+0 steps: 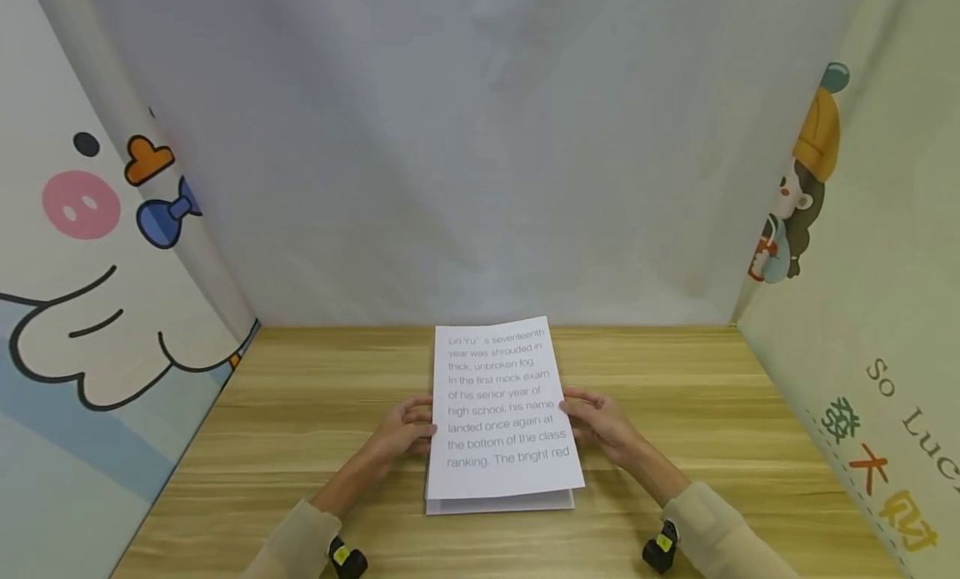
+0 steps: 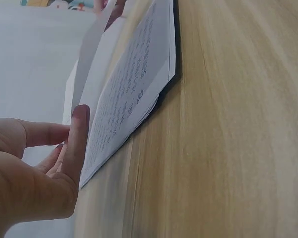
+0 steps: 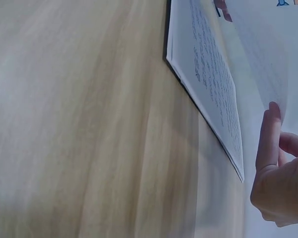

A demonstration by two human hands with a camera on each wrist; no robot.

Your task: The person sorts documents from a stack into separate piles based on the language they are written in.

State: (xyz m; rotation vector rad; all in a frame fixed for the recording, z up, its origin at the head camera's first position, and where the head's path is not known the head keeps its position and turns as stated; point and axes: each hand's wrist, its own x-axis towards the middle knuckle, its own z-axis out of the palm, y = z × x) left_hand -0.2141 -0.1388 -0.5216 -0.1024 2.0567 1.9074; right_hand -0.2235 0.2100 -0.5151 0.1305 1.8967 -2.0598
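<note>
Left hand: the left hand (image 2: 30, 173) fills the lower left corner of the view, palm side showing, fingers fairly straight.
Grip: one fingertip (image 2: 81, 116) presses against the near edge of the paper stack (image 2: 134, 84); the thumb lies behind it, pointing at the sheets.
Paper stack: white printed sheets seen almost edge-on, lines of text running along the uppermost flat page; one loose sheet (image 2: 87, 59) is lifted away from the rest on the left.
Stack corner: the far corner rests on the surface (image 2: 228, 129), with a thin dark shadow under it.
Surface: light wood grain, filling the right half of the view.
Background: pale backdrop on the left.
</note>
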